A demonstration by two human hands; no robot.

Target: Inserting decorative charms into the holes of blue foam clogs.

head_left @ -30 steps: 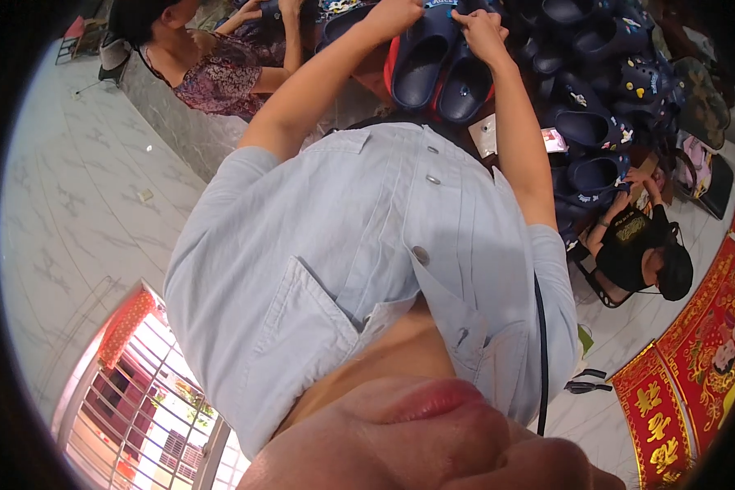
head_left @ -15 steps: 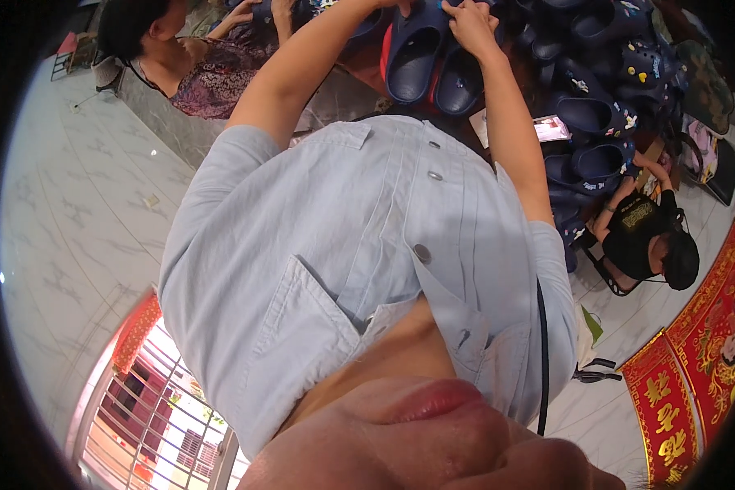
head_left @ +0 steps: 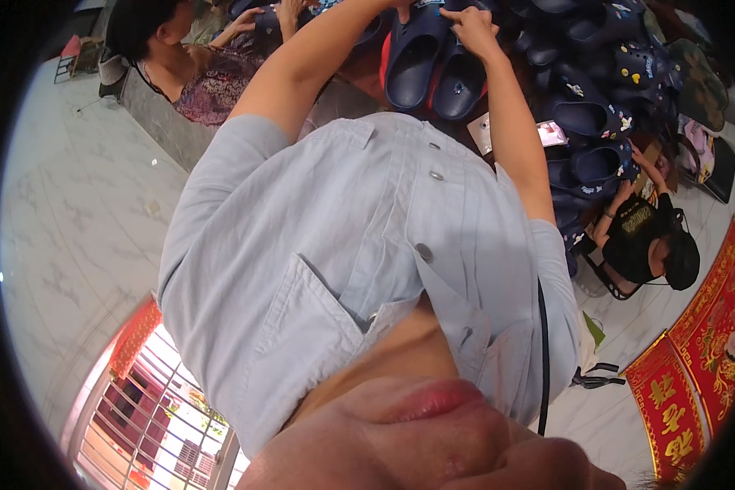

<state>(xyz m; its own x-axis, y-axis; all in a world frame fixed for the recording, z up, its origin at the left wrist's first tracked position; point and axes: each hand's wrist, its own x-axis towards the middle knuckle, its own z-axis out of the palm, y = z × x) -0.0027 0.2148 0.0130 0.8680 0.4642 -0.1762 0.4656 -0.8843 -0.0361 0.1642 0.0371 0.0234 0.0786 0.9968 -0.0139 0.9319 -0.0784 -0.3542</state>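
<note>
A pair of navy clogs lies in front of me at the top of the view, the left clog beside the right clog, with red showing along their edges. A light-blue charm shows on the upper of the left clog, at the frame's edge. My right hand is over the uppers, its index finger stretched toward that charm and the other fingers loosely bent. Most of my left hand is cut off by the top edge, by the left clog; its grip is hidden. A small blue mark shows inside the right clog.
Many navy clogs with colourful charms are heaped on the right. A lit phone lies by my right forearm. One person works at the upper left, another sits at the right. Red banners are at the lower right.
My right index finger has straightened beside the light-blue charm, where finger and thumb were closer together. The pair of clogs has come slightly lower in view.
</note>
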